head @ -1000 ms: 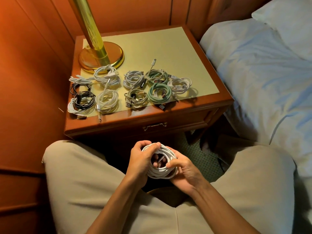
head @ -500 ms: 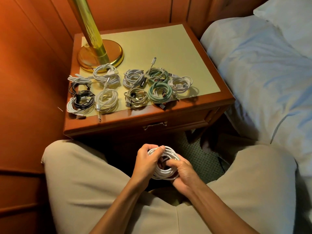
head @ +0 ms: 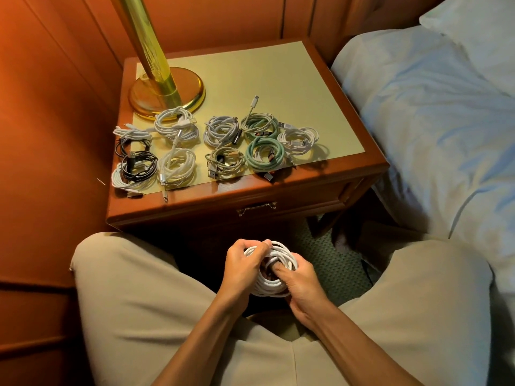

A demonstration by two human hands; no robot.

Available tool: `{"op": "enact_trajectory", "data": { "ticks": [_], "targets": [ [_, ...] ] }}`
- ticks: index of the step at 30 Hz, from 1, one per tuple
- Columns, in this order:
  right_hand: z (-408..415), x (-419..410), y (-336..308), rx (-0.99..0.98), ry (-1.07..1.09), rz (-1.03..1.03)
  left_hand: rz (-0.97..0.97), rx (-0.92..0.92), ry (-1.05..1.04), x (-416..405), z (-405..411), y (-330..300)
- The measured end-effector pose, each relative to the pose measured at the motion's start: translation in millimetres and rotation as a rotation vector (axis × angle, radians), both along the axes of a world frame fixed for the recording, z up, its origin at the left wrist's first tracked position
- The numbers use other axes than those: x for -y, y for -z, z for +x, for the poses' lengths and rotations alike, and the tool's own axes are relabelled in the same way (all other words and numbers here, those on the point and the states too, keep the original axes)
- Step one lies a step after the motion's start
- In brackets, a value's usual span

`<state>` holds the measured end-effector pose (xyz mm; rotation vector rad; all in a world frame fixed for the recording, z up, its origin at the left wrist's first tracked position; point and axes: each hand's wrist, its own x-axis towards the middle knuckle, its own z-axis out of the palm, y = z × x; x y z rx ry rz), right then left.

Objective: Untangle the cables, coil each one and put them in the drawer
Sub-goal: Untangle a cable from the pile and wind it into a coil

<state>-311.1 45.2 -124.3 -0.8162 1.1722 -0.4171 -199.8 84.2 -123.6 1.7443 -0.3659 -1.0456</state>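
I keep the thick white coiled cable (head: 271, 270) low between my knees, left hand (head: 243, 263) clenched round its rim so the loops cannot spring apart, right hand (head: 298, 280) pinching a turn, probably tucking the end. Finished coils (head: 223, 147) wait along the desk's (head: 320, 112) front edge, above the shut wooden drawer (head: 257, 208).

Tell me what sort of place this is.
Most likely a bedroom, perhaps a hotel room: a wooden nightstand with a drawer, a brass lamp base on it, and a bed with white sheets and a pillow beside it.
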Motion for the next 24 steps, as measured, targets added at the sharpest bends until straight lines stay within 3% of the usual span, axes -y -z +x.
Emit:
{"op": "enact_trajectory", "data": {
  "ticks": [6, 12, 15, 19, 24],
  "targets": [
    [0, 4, 1, 0.092, -0.113, -0.088, -0.04, 0.005, -0.106, 2, 6, -2],
    [-6, 12, -6, -0.137, 0.144, -0.295, -0.131, 0.123, -0.197, 0, 8, -9],
    [-7, 10, -15, 0.132, 0.044, -0.019, -0.149, 0.279, -0.138, -2, 7, -7],
    [-10, 19, -33, 0.498, 0.101, 0.407, -0.159, 0.375, -0.101, -5, 7, -4],
    [-26, 43, -35, 0.553, 0.154, 0.401, -0.163, 0.335, -0.183, -2, 19, -9]
  ]
}}
